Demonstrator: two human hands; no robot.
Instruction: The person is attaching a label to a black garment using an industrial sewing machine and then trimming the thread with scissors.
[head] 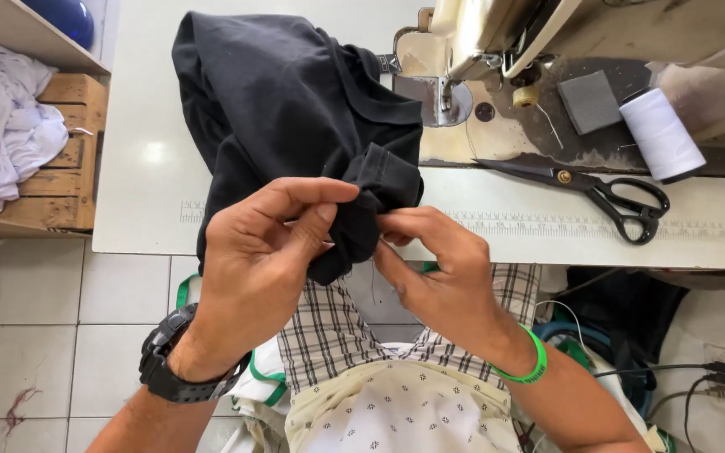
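Head view: black garment [295, 109] in both hands, scissors [597, 189] and thread spool [661, 134] alongside.

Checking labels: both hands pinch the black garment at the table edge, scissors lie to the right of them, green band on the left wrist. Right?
One slip: the green band is on the right wrist; the left wrist wears a black watch. The head view shows it. The rest holds: left hand and right hand pinch the black garment at the table edge, scissors to their right.
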